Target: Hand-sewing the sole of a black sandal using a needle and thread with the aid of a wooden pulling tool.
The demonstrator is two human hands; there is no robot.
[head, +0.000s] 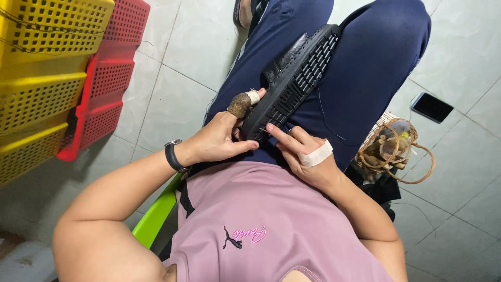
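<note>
Centrally in the frame, a black shoe lies sole-up across the seated person's lap. Left hand, forefinger in a brown leather guard, clasps the shoe's lower end. Right hand, taped, presses curled fingertips against the sole edge, pinching thread.

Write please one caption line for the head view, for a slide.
Seated person's left hand and right hand hold a black shoe sole-up on the lap.
</note>
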